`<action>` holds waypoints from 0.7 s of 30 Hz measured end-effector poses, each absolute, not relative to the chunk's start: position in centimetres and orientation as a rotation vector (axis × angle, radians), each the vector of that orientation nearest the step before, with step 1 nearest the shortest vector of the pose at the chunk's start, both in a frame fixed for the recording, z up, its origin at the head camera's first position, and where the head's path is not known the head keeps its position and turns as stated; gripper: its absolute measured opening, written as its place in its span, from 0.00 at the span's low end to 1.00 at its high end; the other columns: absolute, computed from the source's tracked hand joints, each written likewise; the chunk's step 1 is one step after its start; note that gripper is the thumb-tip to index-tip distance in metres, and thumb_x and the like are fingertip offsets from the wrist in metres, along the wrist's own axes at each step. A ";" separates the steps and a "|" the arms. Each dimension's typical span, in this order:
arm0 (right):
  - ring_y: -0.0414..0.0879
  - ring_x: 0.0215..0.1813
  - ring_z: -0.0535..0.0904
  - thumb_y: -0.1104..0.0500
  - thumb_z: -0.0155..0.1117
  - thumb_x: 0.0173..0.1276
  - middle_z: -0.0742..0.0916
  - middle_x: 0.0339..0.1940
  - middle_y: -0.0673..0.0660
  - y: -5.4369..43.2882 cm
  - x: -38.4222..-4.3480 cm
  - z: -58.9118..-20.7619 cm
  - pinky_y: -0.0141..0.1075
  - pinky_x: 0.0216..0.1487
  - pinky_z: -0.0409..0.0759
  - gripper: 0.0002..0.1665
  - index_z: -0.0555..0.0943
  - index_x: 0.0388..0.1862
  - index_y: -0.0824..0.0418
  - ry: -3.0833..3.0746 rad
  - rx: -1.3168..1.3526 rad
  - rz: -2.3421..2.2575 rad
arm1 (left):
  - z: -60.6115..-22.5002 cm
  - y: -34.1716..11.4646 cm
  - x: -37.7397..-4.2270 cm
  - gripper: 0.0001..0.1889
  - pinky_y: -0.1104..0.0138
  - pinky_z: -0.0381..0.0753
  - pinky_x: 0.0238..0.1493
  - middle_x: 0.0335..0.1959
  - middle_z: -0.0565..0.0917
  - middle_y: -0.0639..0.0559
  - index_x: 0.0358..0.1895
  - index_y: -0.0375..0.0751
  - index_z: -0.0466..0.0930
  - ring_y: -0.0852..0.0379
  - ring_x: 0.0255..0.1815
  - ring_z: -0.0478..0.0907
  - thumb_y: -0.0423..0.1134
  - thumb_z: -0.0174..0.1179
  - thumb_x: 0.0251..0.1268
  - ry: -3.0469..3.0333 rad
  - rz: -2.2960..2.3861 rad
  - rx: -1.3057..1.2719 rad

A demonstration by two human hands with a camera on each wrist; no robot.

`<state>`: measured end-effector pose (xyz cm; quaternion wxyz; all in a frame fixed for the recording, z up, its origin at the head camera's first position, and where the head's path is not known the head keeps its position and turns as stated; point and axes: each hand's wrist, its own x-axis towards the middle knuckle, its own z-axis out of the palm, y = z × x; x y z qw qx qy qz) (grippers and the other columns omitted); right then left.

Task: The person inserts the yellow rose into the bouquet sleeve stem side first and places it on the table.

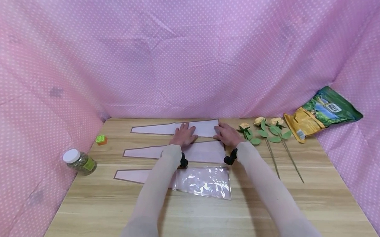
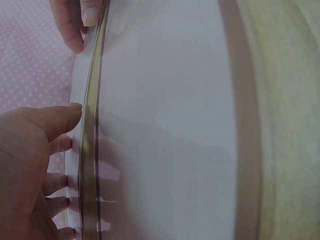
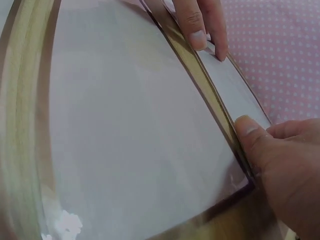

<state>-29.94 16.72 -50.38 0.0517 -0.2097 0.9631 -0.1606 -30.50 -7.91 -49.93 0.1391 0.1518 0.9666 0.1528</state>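
Hanging behind the wooden table, pink cloth faces both hands' spread fingers on a white panel.

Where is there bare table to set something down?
Widest: the near table, between the forearms and in front of the clear bag. Also bare: left, between the jar and left forearm; right, between the flower stems and the table's right edge. Crowded: the back, where the left hand and right hand rest on the far sheet, with blooms and a green bag farther right.
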 end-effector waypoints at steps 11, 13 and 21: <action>0.67 0.82 0.51 0.45 0.44 0.80 0.60 0.79 0.73 15.1 -29.8 -51.2 0.58 0.80 0.52 0.35 0.64 0.75 0.65 2.865 -0.513 -0.676 | -49.6 -7.7 -30.2 0.31 0.44 0.46 0.81 0.83 0.48 0.40 0.78 0.49 0.58 0.39 0.84 0.42 0.56 0.45 0.78 2.800 0.409 0.437; 0.67 0.82 0.50 0.44 0.44 0.80 0.57 0.81 0.72 14.8 -29.7 -51.2 0.58 0.81 0.51 0.36 0.61 0.77 0.65 2.839 -0.481 -0.751 | -49.6 -7.7 -30.2 0.32 0.44 0.46 0.81 0.83 0.48 0.40 0.78 0.49 0.58 0.39 0.84 0.42 0.56 0.45 0.77 2.802 0.392 0.440; 0.65 0.84 0.45 0.35 0.43 0.77 0.45 0.84 0.67 14.0 -29.7 -51.2 0.58 0.81 0.49 0.47 0.47 0.82 0.61 2.739 -0.329 -1.010 | -49.7 -7.7 -30.3 0.32 0.44 0.48 0.81 0.83 0.48 0.39 0.78 0.49 0.58 0.39 0.84 0.43 0.57 0.45 0.77 2.812 0.357 0.452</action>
